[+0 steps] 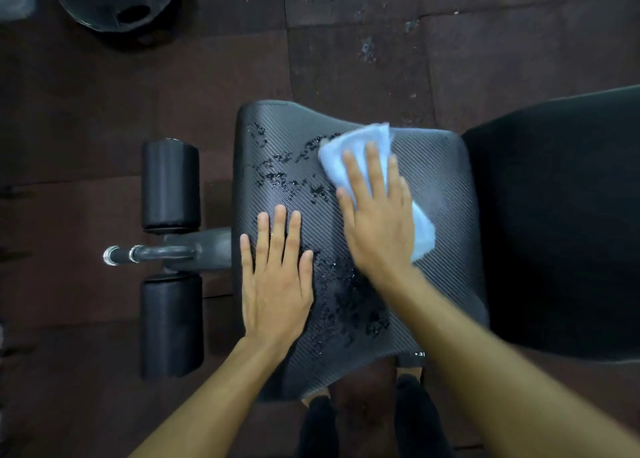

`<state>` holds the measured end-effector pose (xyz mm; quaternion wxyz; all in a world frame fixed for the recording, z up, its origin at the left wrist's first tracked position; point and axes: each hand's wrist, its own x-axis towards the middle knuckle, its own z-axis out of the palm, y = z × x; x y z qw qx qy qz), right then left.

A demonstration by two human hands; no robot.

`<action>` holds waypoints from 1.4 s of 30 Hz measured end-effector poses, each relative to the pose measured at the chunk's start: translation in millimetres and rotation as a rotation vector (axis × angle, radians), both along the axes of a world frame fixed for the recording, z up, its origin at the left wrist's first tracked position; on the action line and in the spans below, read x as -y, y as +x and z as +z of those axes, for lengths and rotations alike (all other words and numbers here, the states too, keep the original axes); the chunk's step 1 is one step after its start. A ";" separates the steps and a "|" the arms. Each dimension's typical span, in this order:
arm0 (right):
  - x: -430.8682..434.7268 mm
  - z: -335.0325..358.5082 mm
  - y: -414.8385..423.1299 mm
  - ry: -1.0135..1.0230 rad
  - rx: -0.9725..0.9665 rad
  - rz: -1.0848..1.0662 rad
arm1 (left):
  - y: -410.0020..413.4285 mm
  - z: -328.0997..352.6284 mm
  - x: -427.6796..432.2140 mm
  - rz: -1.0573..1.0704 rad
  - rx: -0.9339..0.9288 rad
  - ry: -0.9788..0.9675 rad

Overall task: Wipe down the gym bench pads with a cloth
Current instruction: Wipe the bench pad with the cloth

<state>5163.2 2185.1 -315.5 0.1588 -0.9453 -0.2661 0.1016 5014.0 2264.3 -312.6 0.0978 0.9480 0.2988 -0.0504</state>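
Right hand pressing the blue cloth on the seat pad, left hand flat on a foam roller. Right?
No. Head view: the left hand lies flat on the seat pad, beside the right hand, not on a foam roller. The right hand pressing the blue cloth on the seat pad is correct.

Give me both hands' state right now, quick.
Left hand: open, fingers straight, resting flat on the seat pad, holding nothing.
Right hand: open, straight fingers pressing the blue cloth onto the seat pad.

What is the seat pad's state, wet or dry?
Partly wet: droplets bead on the seat pad left of the cloth and beside the left hand; its right side looks dry.
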 end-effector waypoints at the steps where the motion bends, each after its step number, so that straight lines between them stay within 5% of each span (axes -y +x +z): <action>1: 12.6 3.6 -22.4 -0.011 -0.010 0.031 | 0.1 -0.2 0.0 0.000 0.002 -0.004; 7: 100.1 2.6 -60.1 -0.121 -0.051 -0.085 | -1.2 -1.4 1.0 0.002 0.008 -0.005; 12: 40.3 -4.7 8.9 -0.065 -0.019 -0.186 | -1.4 -3.9 2.6 0.014 0.045 0.000; 20: 82.4 6.9 -109.0 -0.085 -0.033 0.111 | -3.0 -3.9 3.2 0.073 0.125 -0.041; 25: 139.2 4.2 -85.2 -0.164 -0.061 -0.023 | -4.0 -7.0 2.9 0.065 0.158 -0.036; 33: 29.8 14.6 -97.4 -0.068 -0.086 -0.109 | -5.0 -2.8 -0.1 0.111 0.341 -0.183; 39: 66.5 36.6 -96.3 0.289 -0.419 -0.059 | -4.0 20.0 24.2 0.268 0.443 -0.251; 42: 105.1 30.7 -54.0 0.246 -0.317 -0.095 | 6.1 31.2 73.4 0.154 0.362 -0.157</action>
